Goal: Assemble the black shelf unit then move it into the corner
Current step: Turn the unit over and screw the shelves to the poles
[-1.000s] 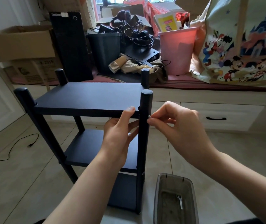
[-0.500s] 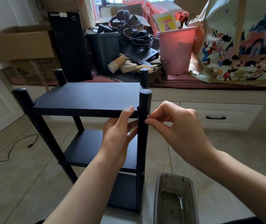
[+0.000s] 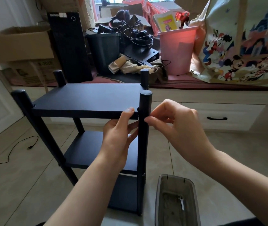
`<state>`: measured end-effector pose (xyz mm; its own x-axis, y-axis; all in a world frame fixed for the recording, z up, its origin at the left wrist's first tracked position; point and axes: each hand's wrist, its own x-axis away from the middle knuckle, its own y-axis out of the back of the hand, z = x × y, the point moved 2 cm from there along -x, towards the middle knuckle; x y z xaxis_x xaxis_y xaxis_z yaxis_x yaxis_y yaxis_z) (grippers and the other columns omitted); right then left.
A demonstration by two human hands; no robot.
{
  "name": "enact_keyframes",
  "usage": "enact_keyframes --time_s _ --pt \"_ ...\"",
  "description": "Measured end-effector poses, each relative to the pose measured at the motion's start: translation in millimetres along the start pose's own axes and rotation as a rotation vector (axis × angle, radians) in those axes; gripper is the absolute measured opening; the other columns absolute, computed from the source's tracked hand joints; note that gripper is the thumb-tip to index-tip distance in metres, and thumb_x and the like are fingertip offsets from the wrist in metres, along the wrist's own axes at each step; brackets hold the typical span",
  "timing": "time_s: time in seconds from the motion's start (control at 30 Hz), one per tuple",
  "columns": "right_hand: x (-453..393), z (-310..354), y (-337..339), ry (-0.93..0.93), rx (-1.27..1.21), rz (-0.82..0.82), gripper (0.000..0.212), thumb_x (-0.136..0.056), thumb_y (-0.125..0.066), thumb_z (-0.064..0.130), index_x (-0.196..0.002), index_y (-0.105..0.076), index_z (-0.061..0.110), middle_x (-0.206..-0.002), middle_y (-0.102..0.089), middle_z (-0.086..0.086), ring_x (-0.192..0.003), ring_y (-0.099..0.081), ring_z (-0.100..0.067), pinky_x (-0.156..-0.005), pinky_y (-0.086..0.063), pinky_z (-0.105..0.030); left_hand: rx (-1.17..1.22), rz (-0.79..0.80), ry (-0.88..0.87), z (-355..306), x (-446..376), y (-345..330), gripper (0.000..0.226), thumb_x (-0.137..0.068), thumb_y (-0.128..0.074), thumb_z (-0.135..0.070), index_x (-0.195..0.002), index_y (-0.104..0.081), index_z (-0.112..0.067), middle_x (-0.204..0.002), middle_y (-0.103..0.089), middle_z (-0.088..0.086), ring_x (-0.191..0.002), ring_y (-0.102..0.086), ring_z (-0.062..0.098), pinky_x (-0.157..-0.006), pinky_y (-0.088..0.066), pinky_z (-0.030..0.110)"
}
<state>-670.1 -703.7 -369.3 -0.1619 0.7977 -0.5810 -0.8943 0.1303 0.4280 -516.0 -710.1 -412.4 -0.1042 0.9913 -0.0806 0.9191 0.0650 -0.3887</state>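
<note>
The black shelf unit (image 3: 87, 98) stands upright on the tiled floor, with three boards between round posts. My left hand (image 3: 118, 136) holds the front edge of the top board beside the near right post (image 3: 144, 128), thumb on top and fingers underneath. My right hand (image 3: 175, 126) pinches something very small against that post at the height of the top board; the small part itself is hidden by my fingertips.
A clear plastic box (image 3: 177, 203) with a small white wrench (image 3: 181, 203) lies on the floor at the lower right. Behind the shelf runs a window bench (image 3: 227, 98) with drawers, piled with cardboard boxes, a black bin, a pink bin (image 3: 177, 51) and a cartoon bag. A black cable (image 3: 16, 149) trails at the left.
Both hands stay at the near right post; my right fingertips shift slightly against it. The shelf has not moved.
</note>
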Motion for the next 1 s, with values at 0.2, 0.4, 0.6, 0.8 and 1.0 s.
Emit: enact_keyframes --time_s 0.2,0.4,0.6,0.8,1.0 --pt "-0.5 -1.5 -1.8 -0.052 0.005 -0.009 0.020 -0.079 -0.081 0.027 -0.075 -0.062 0.019 -0.066 -0.069 0.007 -0.065 -0.067 -0.006 -0.061 -0.051 -0.016 0.023 0.002 0.001 -0.8 0.1 -0.3 0.030 -0.098 -0.059 -0.032 -0.108 -0.070 -0.005 -0.103 -0.077 0.009 -0.093 -0.075 0.020 -0.073 -0.058 0.024" --pt "0.4 3.3 -3.8 0.000 0.055 -0.028 0.021 -0.079 -0.082 0.019 -0.076 -0.061 0.019 -0.067 -0.066 0.011 -0.069 -0.065 -0.004 -0.065 -0.047 -0.008 0.024 -0.006 -0.004 -0.6 0.4 -0.9 0.025 -0.098 -0.060 -0.033 -0.099 -0.074 -0.012 -0.102 -0.077 0.008 -0.091 -0.075 0.019 -0.072 -0.058 0.024" --pt "4.2 5.4 -2.0 0.039 0.103 -0.021 0.018 -0.077 -0.082 0.012 -0.083 -0.066 0.015 -0.072 -0.067 0.012 -0.074 -0.065 -0.002 -0.069 -0.048 -0.008 0.043 0.000 -0.008 -1.8 2.5 -3.5 0.024 -0.098 -0.058 -0.030 -0.096 -0.072 -0.011 -0.100 -0.077 0.009 -0.090 -0.075 0.020 -0.073 -0.058 0.024" --pt "4.6 5.1 -1.3 0.023 0.109 -0.024 0.014 -0.079 -0.081 0.013 -0.086 -0.069 0.014 -0.074 -0.069 0.012 -0.075 -0.066 0.001 -0.070 -0.048 -0.006 0.050 -0.003 -0.006 -1.7 2.1 -3.5 0.026 -0.098 -0.059 -0.031 -0.103 -0.068 -0.008 -0.103 -0.076 0.010 -0.091 -0.075 0.021 -0.075 -0.058 0.026" --pt "5.0 3.7 -4.1 -0.015 0.067 -0.036 0.013 -0.081 -0.080 0.015 -0.084 -0.067 0.014 -0.074 -0.068 0.012 -0.074 -0.066 -0.001 -0.067 -0.050 -0.011 0.041 -0.019 0.007 0.1 0.2 -1.6 0.029 -0.098 -0.060 -0.033 -0.106 -0.069 -0.007 -0.104 -0.076 0.009 -0.094 -0.075 0.021 -0.075 -0.058 0.025"
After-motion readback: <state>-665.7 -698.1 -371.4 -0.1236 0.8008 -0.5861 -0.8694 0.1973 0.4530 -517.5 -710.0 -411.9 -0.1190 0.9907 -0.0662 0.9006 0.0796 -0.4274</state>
